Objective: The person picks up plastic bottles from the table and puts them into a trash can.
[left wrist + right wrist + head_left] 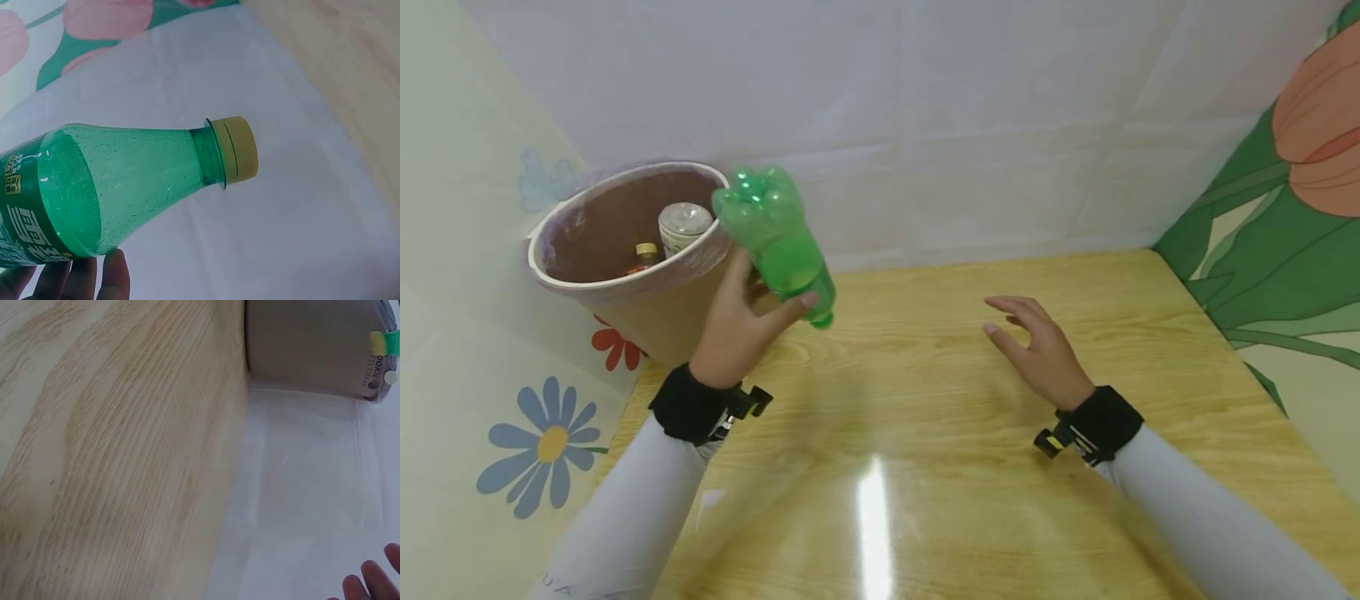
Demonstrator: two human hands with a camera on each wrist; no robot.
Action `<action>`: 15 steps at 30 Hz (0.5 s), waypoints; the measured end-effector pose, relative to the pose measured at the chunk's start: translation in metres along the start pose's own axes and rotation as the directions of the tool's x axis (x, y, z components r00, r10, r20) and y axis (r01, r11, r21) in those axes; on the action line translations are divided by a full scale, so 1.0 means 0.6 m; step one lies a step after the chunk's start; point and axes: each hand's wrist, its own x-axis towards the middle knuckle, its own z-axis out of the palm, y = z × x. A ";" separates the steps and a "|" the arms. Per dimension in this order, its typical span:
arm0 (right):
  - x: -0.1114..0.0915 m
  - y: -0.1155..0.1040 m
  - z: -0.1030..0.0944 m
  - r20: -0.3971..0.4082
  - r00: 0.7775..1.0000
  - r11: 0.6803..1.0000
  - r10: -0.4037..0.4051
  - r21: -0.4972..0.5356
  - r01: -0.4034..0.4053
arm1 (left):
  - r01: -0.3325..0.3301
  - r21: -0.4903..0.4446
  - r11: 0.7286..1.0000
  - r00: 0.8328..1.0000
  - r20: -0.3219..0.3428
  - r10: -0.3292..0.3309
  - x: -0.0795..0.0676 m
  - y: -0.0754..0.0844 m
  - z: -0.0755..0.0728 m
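A green plastic bottle (782, 242) is gripped by my left hand (733, 329), thumb across its near side. Its lobed base points up and left near the bin's rim, its neck down and right. Seen from the left wrist, the bottle (137, 181) has a yellow cap (234, 150), screwed on, and a green label with white characters; droplets cling inside. The bin (681, 308) stands just left of the bottle. My right hand (1037, 346) hovers over the table, holding nothing, fingers loosely bent. Its fingertips (375, 581) show at the lower right of the right wrist view.
Inside the bin, lined with a clear plastic bag, are a pale round cup or stack of cups (681, 229) and a small bottle with a yellow cap (645, 249). The wood-grain table (925, 375) meets a white-covered wall behind and flower-printed walls at both sides.
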 end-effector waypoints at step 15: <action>-0.012 0.030 -0.020 -0.030 0.999 0.999 0.026 -0.039 -0.028 | -0.156 -0.182 0.971 0.956 -0.276 0.102 0.019 0.104 -0.148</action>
